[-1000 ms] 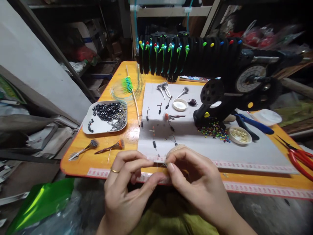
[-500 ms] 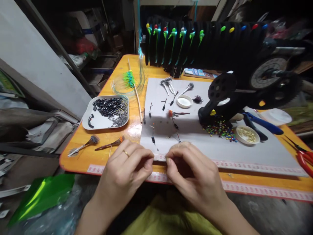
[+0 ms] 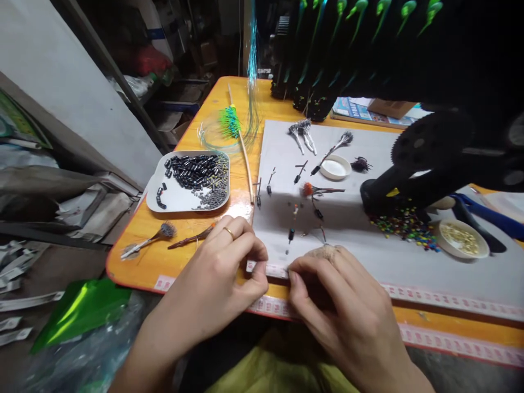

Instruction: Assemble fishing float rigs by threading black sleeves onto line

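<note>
My left hand (image 3: pixel 231 270), with a ring on one finger, is closed in a pinch near the front edge of the table. Close to its right, my right hand (image 3: pixel 344 305) pinches with thumb and forefinger. Anything between the fingertips is too fine or hidden to make out. Just beyond my hands, on the grey board (image 3: pixel 282 158), is a small black cylinder (image 3: pixel 291 234) with thin stems and a tiny orange tip. Another black cylinder (image 3: pixel 318 213) lies farther back, near an orange-tipped bundle (image 3: pixel 307 189) of dark stems. A printed measuring strip (image 3: pixel 274 269) runs under my fingertips.
At left, a white tray (image 3: pixel 153 188) holds black cylinders and small grey pieces. Grey-tipped (image 3: pixel 167 230) and brown bundles (image 3: pixel 186 240) lie before it. A black machine (image 3: pixel 434 142) stands at back right. Coloured beads (image 3: pixel 405 226) and a dish (image 3: pixel 483 254) of gold-coloured pieces lie at right.
The view has moved closer and turned, so the table's contents sit farther right in the picture. Both hands keep their pinch, with slightly more space between the fingertips.
</note>
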